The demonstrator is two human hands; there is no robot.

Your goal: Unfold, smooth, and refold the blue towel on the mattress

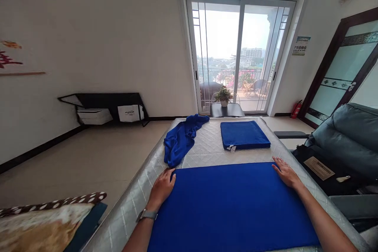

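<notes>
A blue cloth (pixel 233 204) lies spread flat and smooth on the silvery quilted mattress (pixel 203 153) in front of me. At its far left corner rests my left hand (pixel 162 188), fingers stretched out, a grey watch on the wrist. My right hand (pixel 286 172) lies open at the far right corner, fingers extended along the edge. Beyond the cloth, a crumpled blue cloth (pixel 181 139) sits on the left. To its right is a neatly folded blue stack (pixel 245 134) with a white tag at its near edge.
A chair with a potted plant (pixel 223 95) stands past the mattress, before a glass sliding door (pixel 218 51). On the right is a dark leather armchair (pixel 339 141) bearing a brown card. A black rack (pixel 115 106) lies along the left wall; a patterned cushion (pixel 50 224) is near left.
</notes>
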